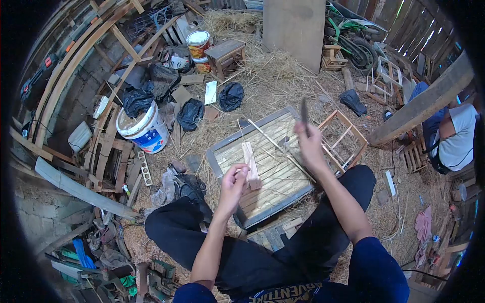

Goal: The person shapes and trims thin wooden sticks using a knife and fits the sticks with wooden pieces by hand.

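My right hand (310, 146) is raised over the right side of a slatted wooden panel (275, 184), closed around a knife (304, 112) whose dark, blurred blade points away from me. Over the panel's left part, my left hand (235, 183) has its fingers pinched together; what is between them is too small to make out. Just beyond and beside those fingers lies a short wooden block (250, 160). A pale thin stick (265, 134) rests across the panel, with other thin strips and straw scattered on it.
A small wooden frame (348, 135) stands right of the panel. On the left are a white bucket (144, 129) and a black plastic bag (191, 115). A wooden post (424, 101) slants at the right, with another person (457, 131) behind it. Straw covers the ground.
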A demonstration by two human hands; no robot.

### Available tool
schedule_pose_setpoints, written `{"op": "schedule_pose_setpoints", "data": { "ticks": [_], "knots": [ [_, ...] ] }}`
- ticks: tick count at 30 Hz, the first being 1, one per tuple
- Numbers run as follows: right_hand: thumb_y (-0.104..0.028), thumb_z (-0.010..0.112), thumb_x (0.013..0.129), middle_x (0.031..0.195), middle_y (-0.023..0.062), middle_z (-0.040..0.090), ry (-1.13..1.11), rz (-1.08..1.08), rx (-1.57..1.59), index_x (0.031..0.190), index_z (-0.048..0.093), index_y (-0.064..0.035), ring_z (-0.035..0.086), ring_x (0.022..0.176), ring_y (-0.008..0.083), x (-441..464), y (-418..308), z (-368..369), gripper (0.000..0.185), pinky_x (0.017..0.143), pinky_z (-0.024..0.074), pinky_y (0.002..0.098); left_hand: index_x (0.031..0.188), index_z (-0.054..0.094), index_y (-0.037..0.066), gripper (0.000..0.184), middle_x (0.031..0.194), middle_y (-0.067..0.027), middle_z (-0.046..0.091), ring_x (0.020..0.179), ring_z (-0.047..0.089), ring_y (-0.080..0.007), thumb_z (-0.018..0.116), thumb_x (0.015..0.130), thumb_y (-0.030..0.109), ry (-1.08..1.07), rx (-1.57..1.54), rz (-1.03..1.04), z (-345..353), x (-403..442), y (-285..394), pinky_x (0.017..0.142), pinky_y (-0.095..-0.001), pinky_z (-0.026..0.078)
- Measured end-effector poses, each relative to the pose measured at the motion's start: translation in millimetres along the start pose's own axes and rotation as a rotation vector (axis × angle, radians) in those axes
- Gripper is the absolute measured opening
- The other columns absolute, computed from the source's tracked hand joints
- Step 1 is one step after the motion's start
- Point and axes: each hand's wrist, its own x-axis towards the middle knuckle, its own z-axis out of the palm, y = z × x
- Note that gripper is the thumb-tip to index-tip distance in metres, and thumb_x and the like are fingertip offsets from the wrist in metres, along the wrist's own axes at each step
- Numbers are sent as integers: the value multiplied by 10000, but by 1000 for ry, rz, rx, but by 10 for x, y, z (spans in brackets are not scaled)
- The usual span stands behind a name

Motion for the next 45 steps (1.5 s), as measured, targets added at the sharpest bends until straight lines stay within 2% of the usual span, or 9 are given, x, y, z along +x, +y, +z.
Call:
{"op": "schedule_pose_setpoints", "data": {
  "ticks": [6,7,11,20,25,32,38,42,45],
  "knots": [
    [-335,702,946,1064,152,691,-81,-285,-282,1153,703,-29,672,840,237,-74,-62,-105,369,802,512,354,1096,596,74,189,692,75,431,560,331,-8,582,1044,255,80,-90,21,-158,-2,14,485,-210,224],
    [-325,743,894,1242,151,648,-177,-352,-422,1330,627,-94,701,897,301,-158,-45,-67,507,831,553,379,1092,596,74,188,703,70,446,561,333,-10,585,1043,255,87,-91,24,-151,-7,3,486,-210,224],
    [-295,813,786,1322,94,595,-385,-535,-664,1486,456,-183,698,875,302,-334,-149,33,793,699,597,396,1082,602,76,179,741,67,465,579,343,-15,581,1040,248,97,-90,22,-69,-60,28,503,-193,244],
    [-219,825,741,1052,78,644,-288,-722,-528,1305,630,-161,678,770,242,-437,-202,235,600,619,556,356,1301,639,52,308,833,79,549,682,423,-14,608,1026,188,72,-44,27,55,6,62,579,-180,343],
    [-442,712,858,1003,109,619,-304,-803,-492,1137,657,-93,612,920,291,-508,-288,299,449,767,486,407,1321,647,55,327,869,71,592,699,463,-16,615,1000,106,51,-49,25,140,26,12,600,-183,383],
    [-358,699,870,908,89,582,-381,-799,-543,1011,667,-86,570,872,287,-453,-159,221,308,780,439,415,1330,652,50,339,811,77,566,671,449,-12,628,1002,130,-33,-27,-18,223,-24,-34,574,-186,365],
    [-345,664,897,867,107,583,-159,-639,-534,961,653,-40,601,799,318,-197,-95,48,312,683,467,421,1355,633,51,360,737,75,526,618,399,-18,621,1019,181,-214,5,-83,201,-42,-14,548,-206,312],
    [-318,619,975,1008,169,585,-35,-368,-595,1152,640,-77,628,845,368,-14,-61,-218,300,730,498,448,1358,630,52,358,734,74,513,620,402,-20,600,1032,197,-183,42,-41,220,-96,-4,546,-200,320],
    [-299,642,953,1233,209,547,54,-261,-662,1430,469,-103,650,932,421,16,-77,-302,544,801,531,482,1362,623,51,356,770,70,516,620,395,-12,579,1041,199,51,35,-61,104,-82,36,540,-187,321]
  ]
}}
